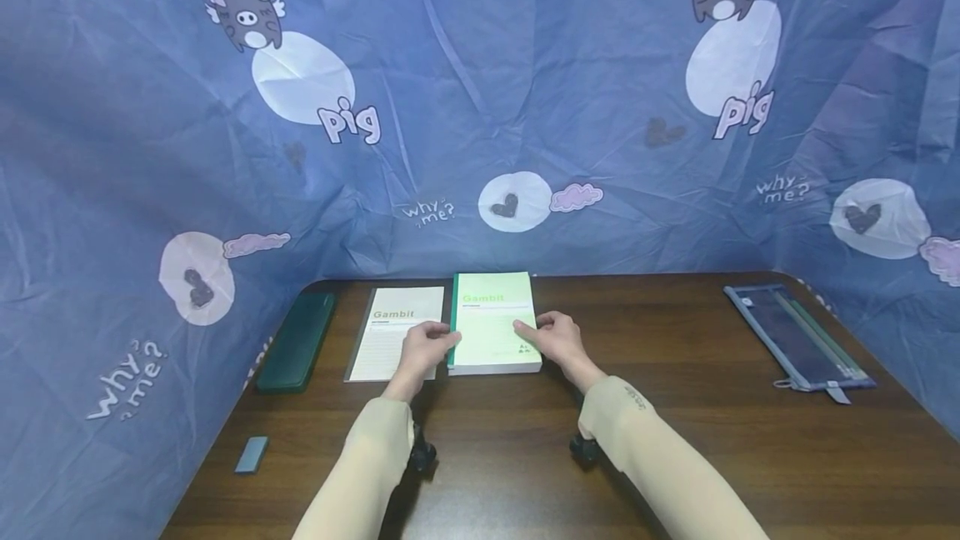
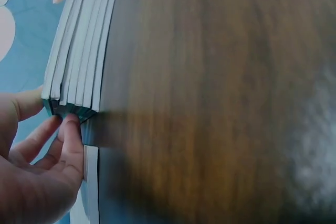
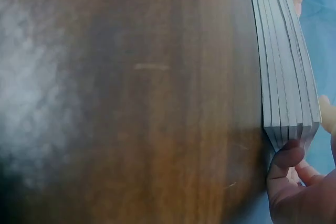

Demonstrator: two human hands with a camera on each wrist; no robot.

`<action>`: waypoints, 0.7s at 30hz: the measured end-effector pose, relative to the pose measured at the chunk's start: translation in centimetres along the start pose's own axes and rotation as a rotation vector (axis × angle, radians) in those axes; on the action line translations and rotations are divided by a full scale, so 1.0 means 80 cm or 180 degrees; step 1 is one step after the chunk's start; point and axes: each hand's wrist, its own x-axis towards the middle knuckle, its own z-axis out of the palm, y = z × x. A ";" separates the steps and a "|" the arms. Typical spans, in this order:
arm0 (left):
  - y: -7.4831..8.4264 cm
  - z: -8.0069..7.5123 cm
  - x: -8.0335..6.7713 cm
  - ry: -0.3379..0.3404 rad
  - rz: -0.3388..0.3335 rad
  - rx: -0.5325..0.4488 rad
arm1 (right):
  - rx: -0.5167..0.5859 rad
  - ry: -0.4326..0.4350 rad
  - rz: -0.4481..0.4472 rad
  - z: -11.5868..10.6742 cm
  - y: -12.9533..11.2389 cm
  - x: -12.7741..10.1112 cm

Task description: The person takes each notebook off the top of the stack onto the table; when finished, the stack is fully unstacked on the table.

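Stack of thin light-green paperback booklets [image 1: 493,322] sat at the far middle of the dark wood-grain table [image 1: 675,407], squared up, green spines on its left side. Left hand [image 1: 422,350] pinched the near spine corner, thumb on top and fingers [image 2: 71,129] curled against the spines; right hand [image 1: 558,338] gripped the near right corner, fingers [image 3: 286,157] hooked under the page edges. Wrist views showed about six separate booklets, so the stack probably handled as a moderate, floppy load: smooth covers likely to slide on each other, corners likely to splay. Best hold looked like both long sides squeezed inward with fingers under the bottom copy. A single white booklet [image 1: 395,330] lay just beside the stack on the left, under the left hand; a dark green case [image 1: 297,342] further left near the table edge. Open room lay to the right and towards the person; a blue mesh pencil pouch [image 1: 797,340] and small grey eraser block [image 1: 251,453] sat well apart. Blue printed cloth [image 1: 480,107] closed off the back and sides.
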 end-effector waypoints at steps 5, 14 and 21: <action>0.000 0.000 0.000 -0.0022 -0.0094 -0.0139 | -0.0058 0.0051 -0.0027 0.001 -0.001 0.002; -0.001 -0.005 0.002 -0.0088 -0.0263 -0.0245 | 0.0081 0.0059 0.0135 0.002 0.005 0.002; -0.002 -0.007 0.003 -0.0148 -0.0313 -0.0232 | 0.0269 -0.0005 0.0211 -0.006 0.008 0.004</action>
